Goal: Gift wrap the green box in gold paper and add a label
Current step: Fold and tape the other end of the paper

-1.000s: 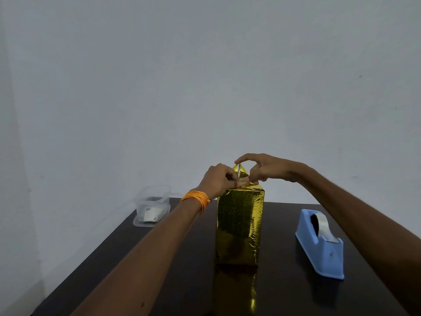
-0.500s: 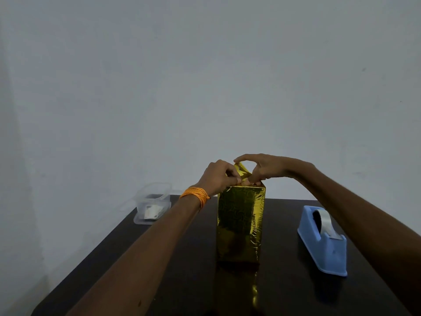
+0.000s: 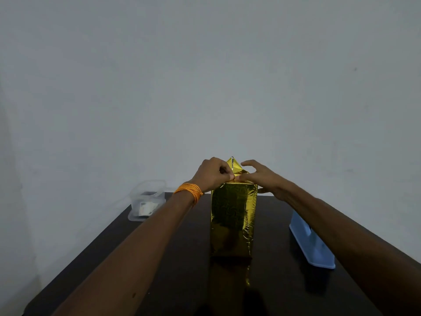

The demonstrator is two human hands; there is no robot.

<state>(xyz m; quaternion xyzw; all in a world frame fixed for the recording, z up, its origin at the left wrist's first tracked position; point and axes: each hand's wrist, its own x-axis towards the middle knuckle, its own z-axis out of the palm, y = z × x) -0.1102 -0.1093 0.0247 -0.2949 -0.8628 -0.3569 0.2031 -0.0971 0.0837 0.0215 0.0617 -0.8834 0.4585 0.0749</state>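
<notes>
- A dark, glossy rectangular table (image 3: 186, 288) fills the bottom of the frame. Its surface shows a dim gold reflection at lower centre.
- Two bare forearms reach in from the lower corners, the left forearm (image 3: 141, 247) from lower left and the right forearm (image 3: 353, 236) from lower right. They converge at centre frame.
- A light blue plastic tape dispenser (image 3: 314, 249) sits on the table at right. It is partly hidden under the right forearm and stands well apart from the box.
- A tall box wrapped in shiny gold patterned paper (image 3: 232, 220) stands upright on the table at centre frame.
- A band of orange thread (image 3: 189, 190) circles the left wrist, just left of the box's top.
- The left hand (image 3: 213, 174) has its fingers curled and pinches the paper at the top front edge, left of centre.
- The right hand (image 3: 264, 179) has its fingers spread and arched over the box's top. Its thumb tip presses on the same edge and touches the left hand's fingers.
- A pointed gold paper flap (image 3: 234, 165) stands up between the two hands.
- A clear plastic container (image 3: 147, 199) rests at the table's far left corner, with something pale inside that is too small to tell.
- A plain pale grey wall (image 3: 205, 76) fills the upper frame.
</notes>
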